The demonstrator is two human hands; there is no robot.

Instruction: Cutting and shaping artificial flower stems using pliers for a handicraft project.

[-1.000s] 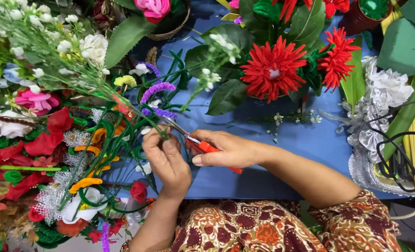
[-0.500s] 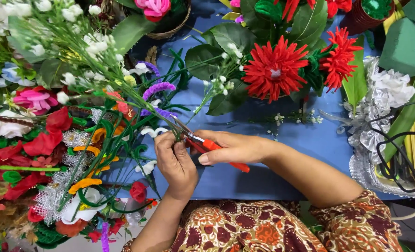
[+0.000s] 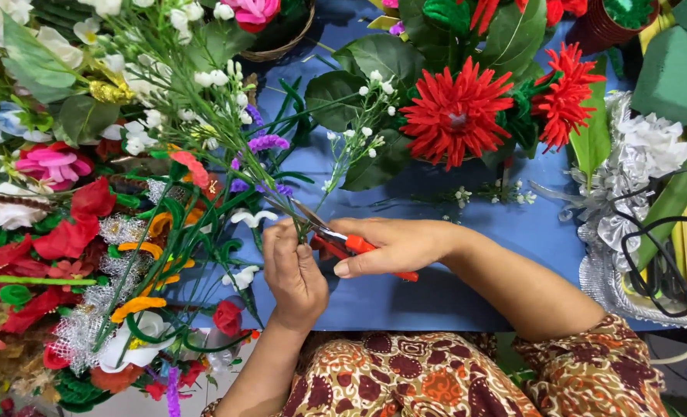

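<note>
- At nine o'clock of my hands lies a heap of artificial flowers: red, pink, white and orange blooms with silver tinsel among them, none of it in my grip.
- My left hand is curled shut, fingertips pinched together round the lower stalk of a spray of small white buds, which runs from my fist up toward eleven o'clock.
- Just at three o'clock of that fist, the orange-handled scissors sit with their blades parted and the green stalk between them, right above my pinch.
- My right hand is wrapped round the scissor handles, fingers closed through and over them, thumb on top.
- As I judge it, the stalk is lined up but not yet cut through: the spray looks whole and I see no fresh offcut on the blue table cover.
- At one o'clock stands a big red daisy-like flower with broad green leaves; it looks already arranged.
- Far out at three o'clock lie silver ribbon bows and a green foam block, untouched, so trimming and setting seem to remain.
</note>
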